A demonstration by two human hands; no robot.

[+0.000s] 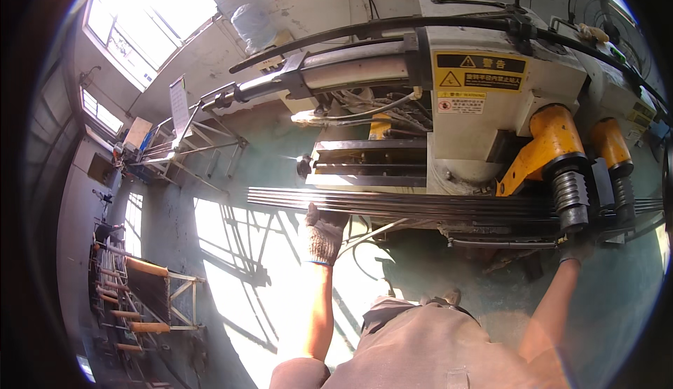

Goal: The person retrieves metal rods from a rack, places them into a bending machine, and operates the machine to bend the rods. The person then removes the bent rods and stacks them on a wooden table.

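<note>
A bundle of several long, dark metal rods [399, 201] lies across the machine's front, its left ends sticking out past the bed. My left hand [324, 238], in a knitted work glove, grips the bundle from the near side close to those ends. The thumb shows in front of the rods; the fingers are hidden behind and under them. At the right, my right hand [579, 245] is in dark shadow just below a ribbed steel roller [571, 196] beside the rods. Its fingers are hidden, so its hold cannot be made out.
Above the rods stands a pale machine body [484, 133] with yellow warning labels and orange arms [543, 143]. A long cylinder [357, 72] and a black hose [336, 36] run leftward from it. Racks with orange-padded bars [148, 327] stand at lower left, metal frames [200, 143] beyond.
</note>
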